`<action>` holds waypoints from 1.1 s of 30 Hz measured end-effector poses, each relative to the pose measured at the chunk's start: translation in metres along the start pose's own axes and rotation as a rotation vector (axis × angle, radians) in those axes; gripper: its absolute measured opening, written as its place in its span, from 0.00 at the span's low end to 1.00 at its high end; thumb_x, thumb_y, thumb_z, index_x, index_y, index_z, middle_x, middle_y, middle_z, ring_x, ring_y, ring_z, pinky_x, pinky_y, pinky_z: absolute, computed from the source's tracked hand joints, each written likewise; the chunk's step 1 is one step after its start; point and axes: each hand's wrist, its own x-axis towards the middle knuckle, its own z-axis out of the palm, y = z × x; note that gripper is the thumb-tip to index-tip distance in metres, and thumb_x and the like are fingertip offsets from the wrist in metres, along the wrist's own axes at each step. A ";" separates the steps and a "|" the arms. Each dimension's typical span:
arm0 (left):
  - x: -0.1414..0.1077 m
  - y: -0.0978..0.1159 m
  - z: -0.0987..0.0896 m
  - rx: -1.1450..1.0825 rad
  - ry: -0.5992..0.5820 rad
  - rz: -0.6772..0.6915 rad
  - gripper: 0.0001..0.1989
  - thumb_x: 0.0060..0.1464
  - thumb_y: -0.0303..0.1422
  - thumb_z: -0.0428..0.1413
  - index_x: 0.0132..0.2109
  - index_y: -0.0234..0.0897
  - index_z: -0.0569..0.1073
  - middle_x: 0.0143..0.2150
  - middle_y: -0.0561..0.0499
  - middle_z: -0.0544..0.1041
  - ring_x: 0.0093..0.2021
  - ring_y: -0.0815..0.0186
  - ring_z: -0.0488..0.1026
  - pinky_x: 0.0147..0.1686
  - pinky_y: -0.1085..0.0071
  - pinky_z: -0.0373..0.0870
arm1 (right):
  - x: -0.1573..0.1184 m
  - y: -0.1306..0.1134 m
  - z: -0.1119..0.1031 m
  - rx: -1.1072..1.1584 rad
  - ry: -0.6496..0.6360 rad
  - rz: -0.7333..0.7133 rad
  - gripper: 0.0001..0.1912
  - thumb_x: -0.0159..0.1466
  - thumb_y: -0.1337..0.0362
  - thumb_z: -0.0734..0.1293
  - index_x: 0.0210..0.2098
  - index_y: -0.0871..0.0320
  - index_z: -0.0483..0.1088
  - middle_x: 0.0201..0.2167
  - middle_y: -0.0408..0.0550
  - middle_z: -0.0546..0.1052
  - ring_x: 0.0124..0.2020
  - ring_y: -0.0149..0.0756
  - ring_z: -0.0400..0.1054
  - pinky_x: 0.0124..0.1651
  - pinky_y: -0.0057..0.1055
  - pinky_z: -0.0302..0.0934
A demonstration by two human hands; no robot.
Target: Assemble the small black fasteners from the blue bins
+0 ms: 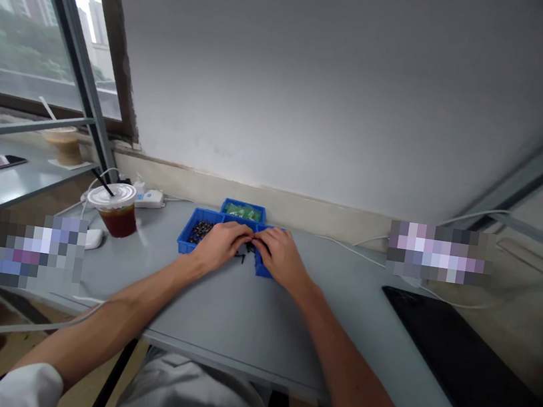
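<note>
My left hand (222, 244) and my right hand (284, 256) meet above the table, their fingertips pinched close together. Whatever lies between the fingers is too small and too hidden to name. Just below them, a few small black pieces (242, 259) lie on the table. Beside my left hand stands a blue bin (183, 245) with many small dark and metallic parts. Another blue bin (262, 270) is partly covered by my right hand. Behind the hands, a third blue bin (225, 201) holds green pieces (245, 212).
To the left stands a lidded cup of dark red drink (118, 219) with a black straw, near a white power strip (151, 199) and a white mouse (93, 239). A black flat panel (451, 363) lies at the right. White cables (360, 253) run along the wall.
</note>
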 end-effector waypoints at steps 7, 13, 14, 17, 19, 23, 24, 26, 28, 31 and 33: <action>0.000 -0.003 0.001 0.025 0.021 -0.052 0.08 0.66 0.31 0.53 0.46 0.39 0.77 0.42 0.50 0.80 0.43 0.64 0.76 0.47 0.69 0.71 | 0.001 -0.001 -0.001 0.023 0.032 -0.009 0.11 0.72 0.65 0.60 0.41 0.57 0.74 0.37 0.50 0.79 0.42 0.42 0.69 0.46 0.39 0.56; 0.000 0.002 -0.001 0.146 -0.026 -0.078 0.11 0.67 0.33 0.51 0.48 0.39 0.78 0.44 0.48 0.81 0.46 0.62 0.76 0.50 0.66 0.71 | 0.002 -0.001 -0.002 0.060 0.116 -0.005 0.09 0.71 0.64 0.61 0.40 0.56 0.73 0.37 0.49 0.79 0.41 0.42 0.71 0.46 0.39 0.58; 0.000 0.003 -0.002 0.162 -0.032 -0.073 0.12 0.67 0.33 0.50 0.48 0.39 0.78 0.44 0.48 0.81 0.47 0.62 0.76 0.50 0.66 0.71 | 0.002 -0.002 -0.002 0.068 0.133 -0.006 0.09 0.71 0.64 0.61 0.41 0.56 0.73 0.37 0.49 0.79 0.41 0.42 0.71 0.46 0.39 0.58; 0.002 0.007 -0.003 0.201 -0.049 -0.052 0.13 0.67 0.32 0.49 0.47 0.38 0.78 0.43 0.47 0.81 0.45 0.61 0.76 0.49 0.65 0.70 | 0.002 -0.003 -0.004 0.089 0.169 -0.013 0.08 0.71 0.64 0.61 0.40 0.56 0.73 0.38 0.49 0.79 0.42 0.42 0.71 0.47 0.39 0.58; 0.002 0.007 -0.004 0.220 -0.055 -0.043 0.12 0.67 0.31 0.49 0.45 0.37 0.79 0.41 0.47 0.81 0.43 0.61 0.76 0.48 0.64 0.70 | 0.002 -0.003 -0.004 0.096 0.167 -0.009 0.09 0.72 0.64 0.61 0.40 0.56 0.72 0.37 0.48 0.79 0.41 0.42 0.71 0.47 0.39 0.58; 0.002 0.006 -0.003 0.241 -0.044 -0.052 0.11 0.66 0.31 0.50 0.43 0.36 0.78 0.39 0.47 0.81 0.42 0.60 0.76 0.48 0.63 0.70 | 0.001 -0.002 -0.001 0.101 0.150 0.020 0.09 0.71 0.64 0.60 0.43 0.55 0.73 0.39 0.50 0.79 0.42 0.42 0.72 0.48 0.40 0.59; 0.002 0.006 -0.003 0.242 -0.041 -0.055 0.11 0.66 0.31 0.51 0.43 0.36 0.78 0.39 0.47 0.81 0.42 0.61 0.76 0.48 0.63 0.69 | 0.001 -0.002 -0.001 0.102 0.152 0.028 0.09 0.71 0.64 0.60 0.44 0.55 0.73 0.40 0.50 0.79 0.42 0.42 0.72 0.48 0.40 0.59; 0.001 0.006 -0.003 0.241 -0.039 -0.056 0.10 0.65 0.30 0.51 0.42 0.36 0.78 0.39 0.47 0.81 0.42 0.61 0.76 0.48 0.63 0.69 | 0.001 -0.001 -0.001 0.104 0.155 0.036 0.09 0.71 0.64 0.60 0.43 0.55 0.72 0.39 0.50 0.79 0.42 0.42 0.72 0.47 0.40 0.59; 0.001 0.007 -0.003 0.241 -0.045 -0.047 0.10 0.65 0.30 0.51 0.43 0.37 0.78 0.39 0.47 0.81 0.42 0.61 0.76 0.48 0.63 0.69 | 0.001 -0.002 -0.002 0.107 0.145 0.031 0.10 0.72 0.64 0.59 0.41 0.55 0.72 0.38 0.50 0.79 0.41 0.42 0.72 0.48 0.39 0.59; 0.001 0.008 -0.004 0.237 -0.049 -0.031 0.10 0.65 0.30 0.51 0.43 0.37 0.78 0.39 0.48 0.81 0.42 0.61 0.76 0.48 0.64 0.68 | 0.002 -0.003 -0.003 0.097 0.131 0.028 0.11 0.73 0.64 0.58 0.40 0.57 0.72 0.37 0.51 0.79 0.41 0.43 0.72 0.47 0.40 0.59; 0.002 0.008 -0.004 0.229 -0.048 -0.020 0.11 0.66 0.30 0.50 0.42 0.37 0.78 0.38 0.48 0.81 0.42 0.62 0.76 0.48 0.64 0.68 | 0.002 -0.003 -0.003 0.083 0.121 0.039 0.12 0.73 0.64 0.58 0.39 0.57 0.72 0.36 0.51 0.79 0.41 0.43 0.72 0.47 0.40 0.59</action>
